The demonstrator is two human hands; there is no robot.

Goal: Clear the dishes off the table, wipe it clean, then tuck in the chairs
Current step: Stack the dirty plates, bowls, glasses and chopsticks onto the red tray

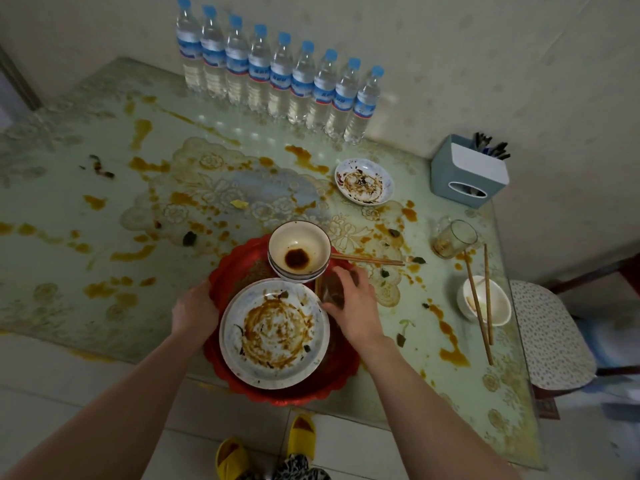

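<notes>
A red scalloped tray [242, 265] sits at the table's near edge. On it lie a sauce-smeared white plate [275, 332] and stacked bowls [299, 251] with dark sauce in the top one. My left hand [194, 311] grips the tray's left rim. My right hand [351, 304] holds a small glass [330, 289] at the tray's right side. Chopsticks [367, 260] rest by the bowls. Further right stand a dirty small plate [363, 181], another glass [453, 239] and a white bowl [498, 299] with chopsticks [479, 306] across it.
The table [104, 209] is splashed with orange sauce and food scraps. Several water bottles [280, 74] line the wall. A blue tissue and pen holder [467, 171] stands at the back right. A padded chair [550, 334] stands at the table's right side.
</notes>
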